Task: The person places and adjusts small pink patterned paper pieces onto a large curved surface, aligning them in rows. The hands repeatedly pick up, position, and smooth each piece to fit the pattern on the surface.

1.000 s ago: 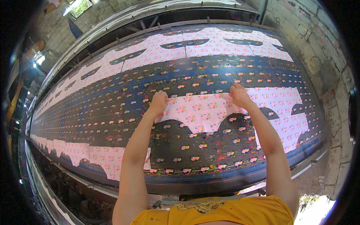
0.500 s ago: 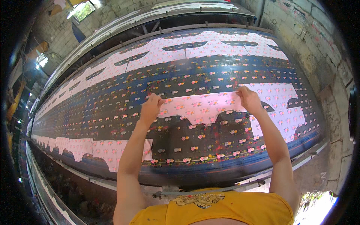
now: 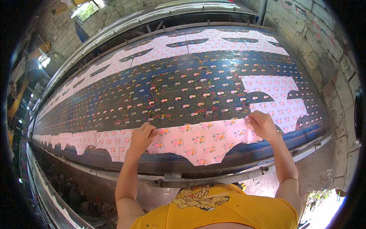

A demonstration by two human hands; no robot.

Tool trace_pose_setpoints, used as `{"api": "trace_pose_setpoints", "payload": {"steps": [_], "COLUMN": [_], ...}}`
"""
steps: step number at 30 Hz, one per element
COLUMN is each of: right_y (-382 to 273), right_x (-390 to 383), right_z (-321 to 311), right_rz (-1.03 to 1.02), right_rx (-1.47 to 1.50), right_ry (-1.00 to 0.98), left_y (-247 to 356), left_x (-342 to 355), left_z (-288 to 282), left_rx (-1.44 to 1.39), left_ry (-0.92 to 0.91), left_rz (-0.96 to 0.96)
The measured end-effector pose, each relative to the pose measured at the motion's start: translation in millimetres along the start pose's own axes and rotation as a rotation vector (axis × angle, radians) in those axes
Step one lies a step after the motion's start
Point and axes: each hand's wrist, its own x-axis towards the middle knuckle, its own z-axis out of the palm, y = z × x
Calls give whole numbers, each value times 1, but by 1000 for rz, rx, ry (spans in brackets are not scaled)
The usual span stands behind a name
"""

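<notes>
A pink fabric piece printed with flowers, with a straight top edge and curved cutouts below, stretches between my hands along the near side of a long dark table. My left hand pinches its upper left corner, beside another floral piece in the near row. At the upper right corner, my right hand is closed on the same piece. Just beyond that hand lie two flat floral pieces, one behind the other. The piece's lower edge hangs close to the table's front edge.
Along the far side of the table runs a row of matching floral pieces. Repeated small flower prints mark the dark surface. A metal rail borders the near edge. A block wall stands on the right, and another long table lies beyond.
Both hands have brought the fabric piece toward me, from mid-table to the near edge, beside the near row. It stays stretched between them. The other pieces have not been moved.
</notes>
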Motion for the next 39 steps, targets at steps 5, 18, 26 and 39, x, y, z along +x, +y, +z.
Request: {"api": "trace_pose_setpoints", "payload": {"steps": [5, 18, 26, 39], "right_y": [46, 103, 141, 353], "right_x": [-6, -45, -100, -149], "right_z": [61, 54, -18, -145], "right_rz": [27, 313, 455, 244], "right_rx": [-71, -431, -342, -334], "right_ry": [-100, -178, -28, 13], "left_y": [-49, -44, 31, 240], "left_x": [-14, 9, 46, 166], "left_z": [73, 104, 151, 313], "left_rx": [78, 286, 80, -171], "left_ry": [-74, -99, -140, -107], "left_rz": [56, -25, 113, 33]}}
